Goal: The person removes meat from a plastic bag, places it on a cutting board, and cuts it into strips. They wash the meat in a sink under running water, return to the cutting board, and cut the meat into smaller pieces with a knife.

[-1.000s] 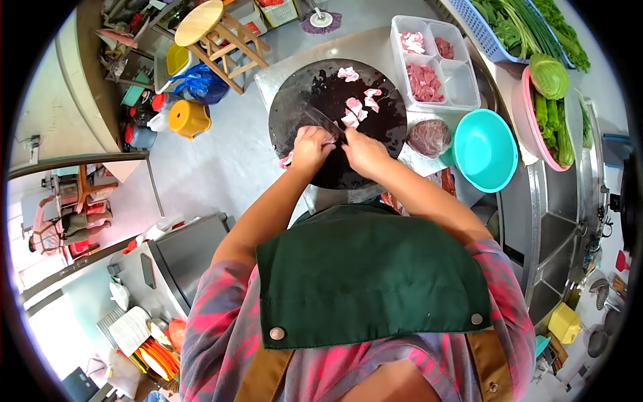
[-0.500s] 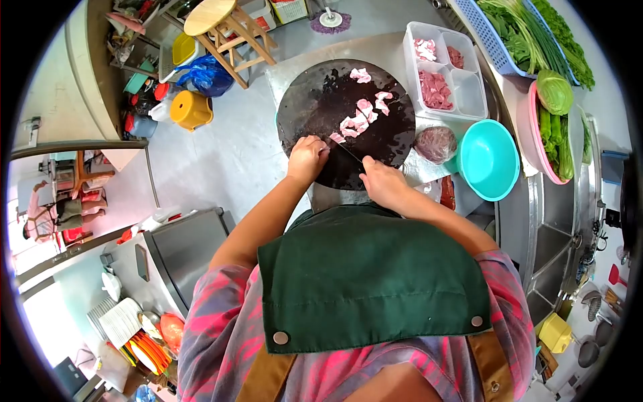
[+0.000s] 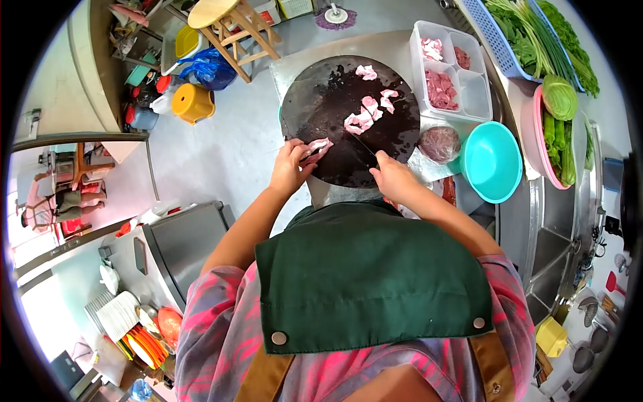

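Note:
A round dark chopping board (image 3: 305, 94) lies in front of me. Near its left front edge my left hand (image 3: 289, 167) has its fingers closed on a strip of pink and white meat (image 3: 319, 149). In my right hand (image 3: 395, 177) is a knife (image 3: 362, 143), its blade angled up and left over the board. The blade's tip is close to several cut meat pieces (image 3: 362, 120), with a gap between it and the strip in my left hand. Another small piece of meat (image 3: 366, 72) lies near the board's far edge.
Right of the board stand a divided clear container (image 3: 477, 104) with meat in several compartments, a bagged dark lump (image 3: 439, 145) and a turquoise basin (image 3: 492, 163). Further right are a blue basket (image 3: 499, 50) and a pink basin (image 3: 540, 130) of vegetables. A wooden stool (image 3: 218, 13) stands beyond.
My left hand has moved left and slightly down, drawing the meat strip away from the knife. The knife has shifted slightly right, and the cut pieces lie apart from the strip.

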The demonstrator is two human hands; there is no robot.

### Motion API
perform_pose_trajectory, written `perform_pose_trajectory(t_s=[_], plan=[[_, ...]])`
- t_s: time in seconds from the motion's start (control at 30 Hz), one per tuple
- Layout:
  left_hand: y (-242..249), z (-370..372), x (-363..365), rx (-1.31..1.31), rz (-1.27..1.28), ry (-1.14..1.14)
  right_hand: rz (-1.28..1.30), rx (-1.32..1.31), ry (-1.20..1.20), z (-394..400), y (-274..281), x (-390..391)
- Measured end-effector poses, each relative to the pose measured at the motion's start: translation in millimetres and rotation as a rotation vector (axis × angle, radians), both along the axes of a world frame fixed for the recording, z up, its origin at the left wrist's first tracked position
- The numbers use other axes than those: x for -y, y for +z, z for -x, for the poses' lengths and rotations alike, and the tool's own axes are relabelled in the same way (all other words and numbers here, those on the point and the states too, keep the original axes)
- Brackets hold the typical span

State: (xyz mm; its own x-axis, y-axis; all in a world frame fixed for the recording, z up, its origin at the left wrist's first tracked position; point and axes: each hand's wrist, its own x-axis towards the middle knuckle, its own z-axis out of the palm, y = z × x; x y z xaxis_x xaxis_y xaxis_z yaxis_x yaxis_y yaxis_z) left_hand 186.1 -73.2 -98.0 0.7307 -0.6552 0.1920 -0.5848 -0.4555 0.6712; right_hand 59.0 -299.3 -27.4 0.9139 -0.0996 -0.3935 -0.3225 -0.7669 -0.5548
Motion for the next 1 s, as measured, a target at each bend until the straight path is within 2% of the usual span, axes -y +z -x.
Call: perform_pose_trajectory(t_s=[0.1,0.17,0.2,0.33,0.5,0.6,0.7,0.73,0.8,0.87,0.93,1.0], plan=[[1.6,0.7,1.4,0.113,0.013,-0.047,-0.025,-0.011,-0.003,-2.0,13.1,-6.8],[-1.5,4.2,7.0,0.106,-0.02,-0.001,-0.01,0.107,0.14,-4.0,4.4,-16.5],[-3.4,4.3,9.9,0.111,-0.025,0.006,-0.014,0.083,0.18,-6.2,1.0,-18.5],[-6.5,1.7,13.6,0.097,-0.061,-0.014,-0.013,0.102,0.192,-17.8,-8.7,-30.9],[-8.3,-0.2,18.3,0.093,-0.041,0.001,-0.025,0.132,0.14,-69.7,-30.9,-57.7],[-4.8,3.6,15.6,0.076,-0.022,0.03,-0.017,0.12,0.164,-55.3,-20.4,-50.1],[-0.8,16.1,7.3,-0.055,0.063,0.094,-0.018,0.081,0.149,-22.6,-17.7,-26.5],[0.5,18.3,1.0,0.06,0.014,0.079,-0.026,0.054,0.103,-17.1,-13.9,-20.0],[-3.2,19.1,-12.5,-0.03,0.017,0.109,-0.03,-0.015,-0.016,-13.5,-8.5,-14.4],[-4.4,20.5,-19.2,-0.179,0.054,0.148,-0.042,0.01,0.035,-14.7,4.2,-14.7],[-1.9,23.2,-19.9,-0.163,0.039,0.146,-0.068,0.113,0.134,-11.6,7.1,-18.8],[3.0,24.5,-13.7,-0.087,0.045,0.151,-0.07,0.107,0.192,-13.6,7.7,-23.6]])
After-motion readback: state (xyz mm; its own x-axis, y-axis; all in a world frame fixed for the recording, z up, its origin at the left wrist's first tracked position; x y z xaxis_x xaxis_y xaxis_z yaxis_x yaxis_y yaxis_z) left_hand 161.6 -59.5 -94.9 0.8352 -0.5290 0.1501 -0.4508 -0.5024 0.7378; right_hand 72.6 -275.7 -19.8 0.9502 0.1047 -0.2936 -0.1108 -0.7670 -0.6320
